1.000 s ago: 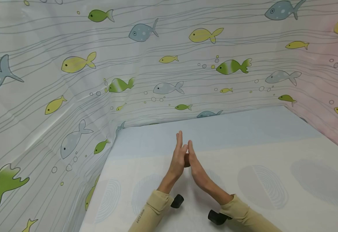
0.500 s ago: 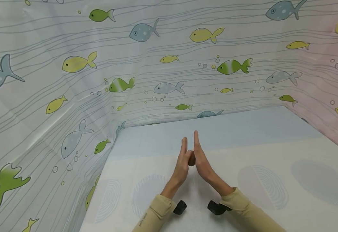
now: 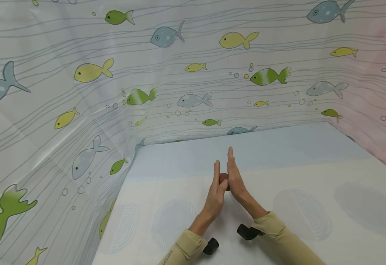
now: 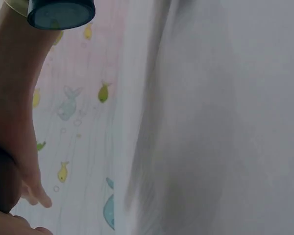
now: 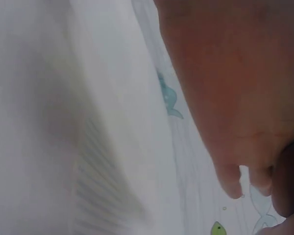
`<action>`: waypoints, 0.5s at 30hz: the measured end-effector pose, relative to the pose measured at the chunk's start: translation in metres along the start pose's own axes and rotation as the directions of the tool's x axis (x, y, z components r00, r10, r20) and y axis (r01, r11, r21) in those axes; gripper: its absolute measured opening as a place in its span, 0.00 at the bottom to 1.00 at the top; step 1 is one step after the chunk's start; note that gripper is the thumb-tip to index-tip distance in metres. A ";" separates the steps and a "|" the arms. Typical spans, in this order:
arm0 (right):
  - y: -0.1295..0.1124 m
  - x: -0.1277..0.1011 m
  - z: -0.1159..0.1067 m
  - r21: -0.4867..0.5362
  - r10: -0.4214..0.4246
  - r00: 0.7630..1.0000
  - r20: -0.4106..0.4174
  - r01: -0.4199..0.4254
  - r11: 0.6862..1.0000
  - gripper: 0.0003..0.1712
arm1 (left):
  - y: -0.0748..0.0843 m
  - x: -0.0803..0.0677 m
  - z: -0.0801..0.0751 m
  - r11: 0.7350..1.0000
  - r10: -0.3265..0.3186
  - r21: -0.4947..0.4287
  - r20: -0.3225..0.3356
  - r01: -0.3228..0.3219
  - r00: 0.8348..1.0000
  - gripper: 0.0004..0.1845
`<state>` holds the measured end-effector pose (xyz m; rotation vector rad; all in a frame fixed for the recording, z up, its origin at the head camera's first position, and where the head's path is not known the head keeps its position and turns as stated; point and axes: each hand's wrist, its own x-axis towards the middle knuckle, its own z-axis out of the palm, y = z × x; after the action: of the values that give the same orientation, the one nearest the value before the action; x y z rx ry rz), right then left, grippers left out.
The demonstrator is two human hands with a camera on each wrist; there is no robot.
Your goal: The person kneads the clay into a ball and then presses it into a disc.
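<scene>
A brown, rounded lump that looks like modelling clay [image 3: 224, 178] sits between the palms of both hands, above the table. My left hand [image 3: 215, 198] presses it from the left, fingers straight, its thumb lying across the near side. From the right, the flat palm of my right hand [image 3: 237, 182] meets it, fingers pointing away and reaching farther forward than the left ones. In the left wrist view the dark lump [image 4: 2, 178] shows at the left edge. The right wrist view has the brown lump [image 5: 289, 181] at its right edge, partly cut off.
A white and pale blue cloth with round patterns covers the table [image 3: 193, 154]. Fish-printed curtains [image 3: 166, 81] hang along the back and sides. Black wrist devices [image 3: 247, 232] sit below both beige sleeves [image 3: 279, 235].
The palms slide back and forth past each other: the left hand's fingertips were farther forward at first, now the right hand's are. Both hands and the lump have shifted slightly right.
</scene>
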<state>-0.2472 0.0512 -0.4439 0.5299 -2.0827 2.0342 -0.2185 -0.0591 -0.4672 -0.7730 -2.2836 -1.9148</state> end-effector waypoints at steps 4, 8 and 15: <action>0.007 0.001 -0.001 0.049 0.035 0.999 0.008 -0.035 0.998 0.36 | 0.004 -0.002 0.002 1.000 0.030 -0.008 -0.019 -0.030 0.999 0.35; 0.013 -0.002 -0.001 0.125 0.082 0.996 0.026 -0.085 0.988 0.36 | 0.013 -0.001 0.002 0.998 0.067 0.011 -0.028 -0.067 0.997 0.36; 0.017 -0.013 0.008 0.166 0.088 0.990 0.111 -0.106 0.980 0.37 | 0.027 0.006 -0.005 0.989 0.144 0.055 -0.073 -0.140 0.987 0.36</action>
<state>-0.2407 0.0448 -0.4651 0.5828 -2.0377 2.3039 -0.2144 -0.0584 -0.4398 -0.8168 -2.1598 -1.7881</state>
